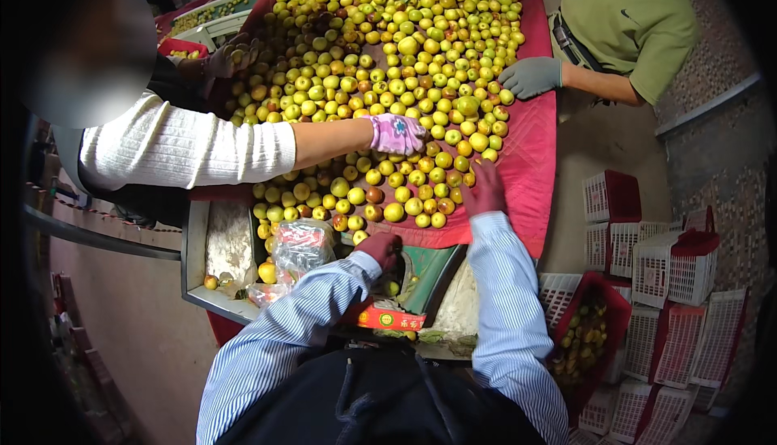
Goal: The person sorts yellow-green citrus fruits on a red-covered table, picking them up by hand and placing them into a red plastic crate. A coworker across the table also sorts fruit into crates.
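Note:
Yellow-green jujubes [376, 89], some with brown patches, cover a table draped with red quilted cloth [522, 171]. My right hand [485, 191], in a dark red glove, rests at the near right edge of the fruit, its fingers apart and against the nearest jujubes. Lower and to the left, my left hand [382, 249] wears a similar glove. Its fingers are curled above the cloth's near edge, and whether anything is inside is hidden. Just below it, a red printed carton [391, 317] sits beside a green chute [428, 272]. Left of that hand lies a clear plastic bag of packets [302, 243].
A co-worker's pink-gloved hand [397, 134] reaches across from the left. Opposite, another person's grey-gloved hands [532, 77] touch the fruit's right side. White plastic baskets [652, 269] are stacked on the right floor, near a red-lined basket of fruit [583, 335].

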Demonstrator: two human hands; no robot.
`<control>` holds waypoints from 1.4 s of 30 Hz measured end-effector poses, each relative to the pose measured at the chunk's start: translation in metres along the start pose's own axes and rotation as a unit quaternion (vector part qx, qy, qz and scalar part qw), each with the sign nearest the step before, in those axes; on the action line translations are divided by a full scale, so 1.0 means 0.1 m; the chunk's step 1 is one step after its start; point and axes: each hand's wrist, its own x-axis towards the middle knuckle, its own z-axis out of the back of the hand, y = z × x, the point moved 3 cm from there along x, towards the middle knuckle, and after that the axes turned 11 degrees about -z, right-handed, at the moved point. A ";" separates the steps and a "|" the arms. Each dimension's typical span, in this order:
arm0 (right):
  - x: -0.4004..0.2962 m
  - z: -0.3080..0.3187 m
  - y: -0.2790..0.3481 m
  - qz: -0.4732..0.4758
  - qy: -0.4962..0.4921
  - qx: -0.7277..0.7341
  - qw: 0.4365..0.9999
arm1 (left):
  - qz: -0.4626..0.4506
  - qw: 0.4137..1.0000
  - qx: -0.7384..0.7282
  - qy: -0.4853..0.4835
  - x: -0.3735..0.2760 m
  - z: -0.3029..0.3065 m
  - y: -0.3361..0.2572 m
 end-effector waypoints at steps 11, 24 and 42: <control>-1.22 -0.79 0.77 0.041 0.287 -0.219 0.931 | 0.183 0.870 -0.378 -0.259 -0.42 0.20 0.50; -0.52 -1.10 0.20 -0.067 0.112 0.025 0.991 | 0.123 0.947 -0.236 -0.182 -0.36 0.02 0.33; -0.60 -0.84 0.30 -0.217 0.183 0.469 0.836 | 0.111 0.983 0.112 0.089 0.90 0.80 0.10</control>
